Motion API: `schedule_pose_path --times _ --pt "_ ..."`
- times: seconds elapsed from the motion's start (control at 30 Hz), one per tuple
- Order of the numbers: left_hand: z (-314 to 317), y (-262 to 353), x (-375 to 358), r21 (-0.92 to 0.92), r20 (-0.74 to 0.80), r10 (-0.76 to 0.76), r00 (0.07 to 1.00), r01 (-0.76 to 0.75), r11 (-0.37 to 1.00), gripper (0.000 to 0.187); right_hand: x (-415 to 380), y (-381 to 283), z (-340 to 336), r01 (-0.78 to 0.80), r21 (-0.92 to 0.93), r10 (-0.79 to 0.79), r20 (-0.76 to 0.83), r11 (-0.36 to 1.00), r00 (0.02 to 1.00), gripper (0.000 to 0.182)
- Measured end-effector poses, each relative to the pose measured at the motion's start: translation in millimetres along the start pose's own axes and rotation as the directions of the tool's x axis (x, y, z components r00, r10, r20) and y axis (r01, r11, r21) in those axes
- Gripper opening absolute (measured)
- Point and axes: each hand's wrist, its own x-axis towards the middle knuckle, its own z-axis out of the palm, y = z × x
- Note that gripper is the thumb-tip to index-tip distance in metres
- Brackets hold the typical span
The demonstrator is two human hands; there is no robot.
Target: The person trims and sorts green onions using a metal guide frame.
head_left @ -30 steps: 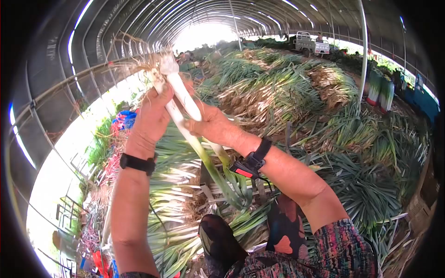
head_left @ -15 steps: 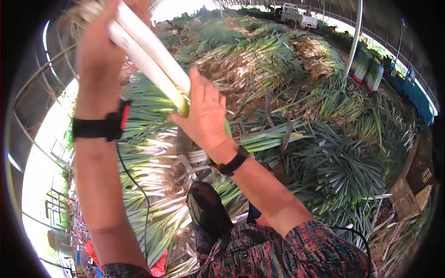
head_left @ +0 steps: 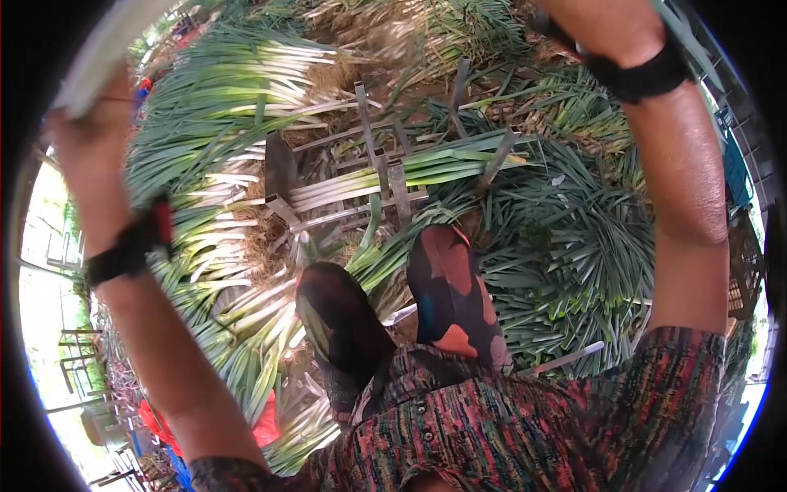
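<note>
At the upper left, my left hand (head_left: pixel 94 152), smeared by motion, is closed on pale leek stalks (head_left: pixel 111 53) raised close to the camera. Only the wrist end of my right hand (head_left: pixel 607 29) shows at the top right; its fingers lie beyond the frame edge. Below and between my arms, a metal rack (head_left: pixel 398 193) with upright posts stands on the ground. Several leeks (head_left: pixel 328 189) lie across it, white ends to the left and green leaves to the right.
Piled leeks (head_left: pixel 246 82) with roots and white stems lie left of the rack. A heap of green leek leaves (head_left: pixel 566 262) spreads to the right. My knees (head_left: pixel 451 287) are just below the rack. A brown crate (head_left: pixel 744 266) stands at the far right, red plastic (head_left: pixel 266 422) at lower left.
My view has tipped down towards the rack. My hands have parted: the left went left and down with the leeks, the right from the stalks to the upper right, mostly out of frame.
</note>
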Motion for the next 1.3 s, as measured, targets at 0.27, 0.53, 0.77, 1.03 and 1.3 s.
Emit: schedule_pose_path --times 0.27,0.53,0.77,1.03,1.3 --pt "-92 -280 -84 -0.459 -0.286 -0.714 0.639 0.563 0.688 0.077 -123 -168 214 -0.156 0.727 -0.143 0.332 0.669 0.932 0.08" --pt "-206 -337 -82 -0.364 -0.285 -0.866 0.412 0.789 0.495 0.066 -169 -292 341 -0.287 0.794 -0.26 0.479 0.535 0.839 0.09" --pt "-241 -370 -88 -0.381 -0.495 -0.841 0.218 0.816 0.435 0.027 -183 -359 358 -0.233 0.771 -0.23 0.439 0.593 0.868 0.096" --pt "-236 -356 -100 0.001 -0.626 -0.756 0.195 0.969 0.248 0.025 -204 -388 349 -0.265 0.802 -0.209 0.429 0.536 0.879 0.094" --pt "-249 -358 -103 0.934 -0.348 -0.04 0.937 0.35 0.075 0.059 -210 -390 338 -0.358 0.833 -0.205 0.472 0.421 0.858 0.099"
